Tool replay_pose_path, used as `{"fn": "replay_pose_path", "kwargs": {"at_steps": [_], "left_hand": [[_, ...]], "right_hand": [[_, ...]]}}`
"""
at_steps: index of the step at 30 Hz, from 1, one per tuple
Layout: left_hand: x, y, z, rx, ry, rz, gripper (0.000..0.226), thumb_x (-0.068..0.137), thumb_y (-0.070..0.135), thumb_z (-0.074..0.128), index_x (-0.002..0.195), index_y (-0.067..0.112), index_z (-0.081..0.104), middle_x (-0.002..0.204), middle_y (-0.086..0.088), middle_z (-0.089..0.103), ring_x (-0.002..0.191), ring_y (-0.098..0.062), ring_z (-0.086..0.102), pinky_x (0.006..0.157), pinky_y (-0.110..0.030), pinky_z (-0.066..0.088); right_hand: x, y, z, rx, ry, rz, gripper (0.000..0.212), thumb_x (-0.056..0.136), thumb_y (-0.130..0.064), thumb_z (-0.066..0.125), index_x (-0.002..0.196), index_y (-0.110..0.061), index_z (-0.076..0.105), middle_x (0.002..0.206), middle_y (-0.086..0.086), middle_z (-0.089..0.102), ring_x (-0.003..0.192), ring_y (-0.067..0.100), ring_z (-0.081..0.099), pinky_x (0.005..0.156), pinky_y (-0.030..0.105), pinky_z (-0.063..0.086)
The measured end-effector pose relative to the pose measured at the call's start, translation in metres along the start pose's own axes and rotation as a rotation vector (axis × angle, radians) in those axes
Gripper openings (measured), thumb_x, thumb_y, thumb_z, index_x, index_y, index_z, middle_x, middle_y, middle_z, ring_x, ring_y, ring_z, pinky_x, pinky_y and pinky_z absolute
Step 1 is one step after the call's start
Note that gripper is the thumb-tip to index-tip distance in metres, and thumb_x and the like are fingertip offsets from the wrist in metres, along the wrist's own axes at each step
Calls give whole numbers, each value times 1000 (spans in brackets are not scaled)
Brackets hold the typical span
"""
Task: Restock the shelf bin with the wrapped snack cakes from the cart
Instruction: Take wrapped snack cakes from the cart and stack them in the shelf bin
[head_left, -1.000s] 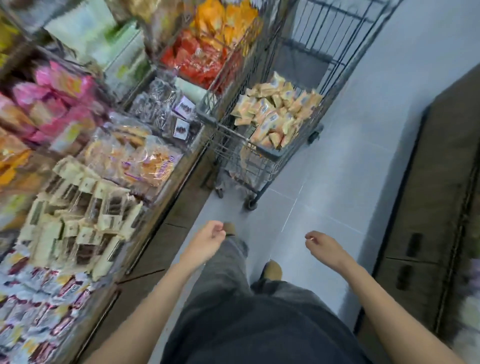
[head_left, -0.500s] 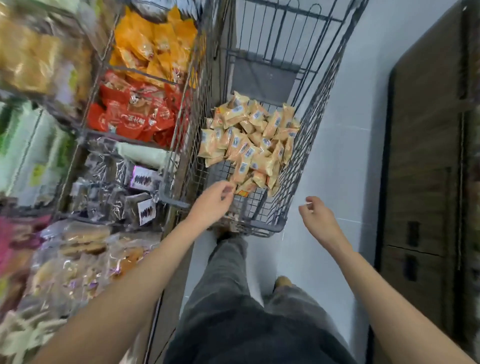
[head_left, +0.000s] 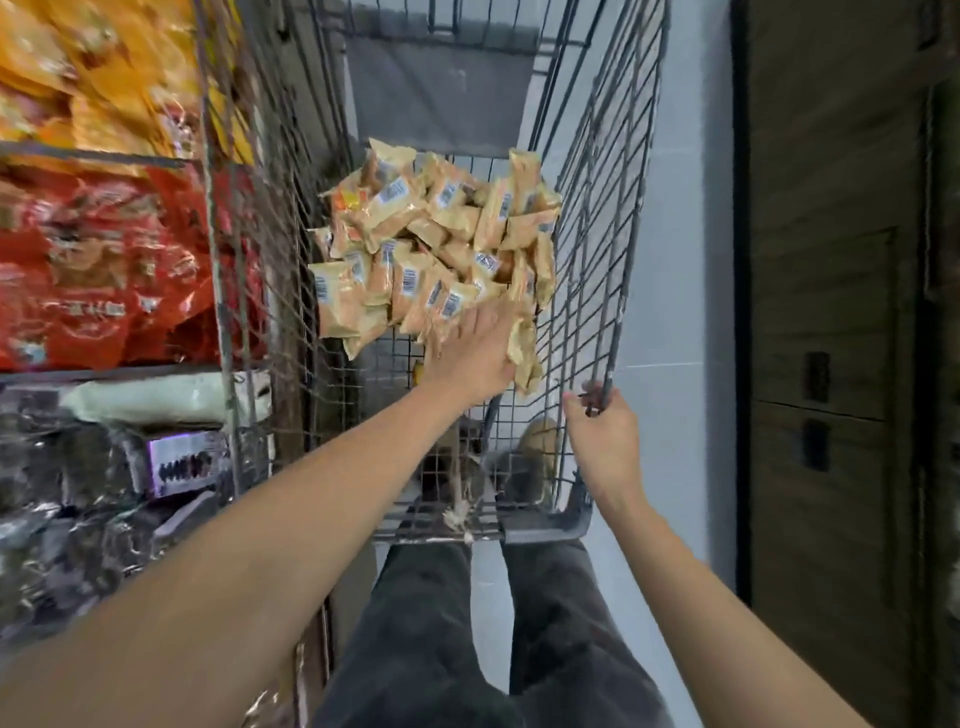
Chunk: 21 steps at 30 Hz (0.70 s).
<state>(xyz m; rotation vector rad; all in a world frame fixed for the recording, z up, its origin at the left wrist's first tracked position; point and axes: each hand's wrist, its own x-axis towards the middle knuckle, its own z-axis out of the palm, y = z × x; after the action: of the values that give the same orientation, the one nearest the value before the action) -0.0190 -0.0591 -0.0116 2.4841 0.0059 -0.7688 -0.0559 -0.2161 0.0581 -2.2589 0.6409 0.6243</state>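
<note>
Pale orange wrapped snack cakes (head_left: 431, 249), barcoded, heaped in wire cart (head_left: 608, 218)

The grey wire-mesh cart (head_left: 587, 218) is bare metal, dull and scuffed, with a flat matt grey panel (head_left: 441, 88) at its far end. The pale yellow wrapped snack cakes (head_left: 431, 244) sit in thin, glossy, crinkled plastic film printed with barcodes. On the shelf, the red snack bags (head_left: 98, 260) and orange snack bags (head_left: 88, 67) are shiny plastic too, and the silvery packets (head_left: 67, 525) below look like reflective foil. The dark brown cabinet (head_left: 831, 312) shows matt wood grain. The pale floor tiles (head_left: 670, 291) are smooth. The dark grey trousers (head_left: 431, 634) are matt woven cloth.
</note>
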Motion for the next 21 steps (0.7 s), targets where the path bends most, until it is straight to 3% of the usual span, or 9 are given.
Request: {"fn": "replay_pose_path", "kwargs": {"at_steps": [3,5,10,13,16,19,21], "left_hand": [[13,-1,16,80,-5,18,87,82,17,63,149,22,6,154,-11,13,141,-30,12,114,-45,15],[17,-2,23,146,39,16,88,82,18,65,149,20,8,153,-13,20,139,-31,19,113,-44,21],[10,-11,18,162,227,80,64,82,19,63,139,19,34,138,-7,45,125,-27,38,98,-39,35],[-14,-14,0,-221,376,-87,53,82,26,66,129,22,41,118,3,54,109,-18,47,83,-33,43],[-50,-12,-29,-721,427,-266,48,81,27,69,121,32,42,97,17,52,82,3,50,63,-17,42],[-92,-10,-53,-1017,366,-216,44,83,18,69,119,29,46,113,10,58,94,9,55,75,-3,42],[-120,-3,-67,-1155,311,-149,41,83,14,69,113,33,48,116,11,61,105,5,57,82,-8,44]], "right_hand": [[3,6,4,26,25,-40,6,92,-25,57,91,-23,51,74,-16,54,77,21,59,69,30,41],[3,8,5,30,32,-66,5,92,-24,57,91,-25,52,74,-16,56,74,18,58,67,30,40],[2,8,3,64,7,-70,6,92,-28,56,89,-30,52,74,-16,58,70,11,59,64,28,42],[-2,4,-4,108,-65,-31,8,90,-40,58,91,-34,53,79,-18,58,72,-2,56,60,17,37],[-9,-1,-16,98,-106,-20,50,89,-47,57,129,-18,47,109,-10,60,92,6,56,77,20,40],[-25,-6,-32,-57,76,-277,55,91,-38,57,137,-11,41,130,1,52,115,15,51,93,26,37],[-40,-17,-42,-54,149,-473,45,92,-30,54,131,-9,47,126,3,56,114,15,53,95,26,39]]}}
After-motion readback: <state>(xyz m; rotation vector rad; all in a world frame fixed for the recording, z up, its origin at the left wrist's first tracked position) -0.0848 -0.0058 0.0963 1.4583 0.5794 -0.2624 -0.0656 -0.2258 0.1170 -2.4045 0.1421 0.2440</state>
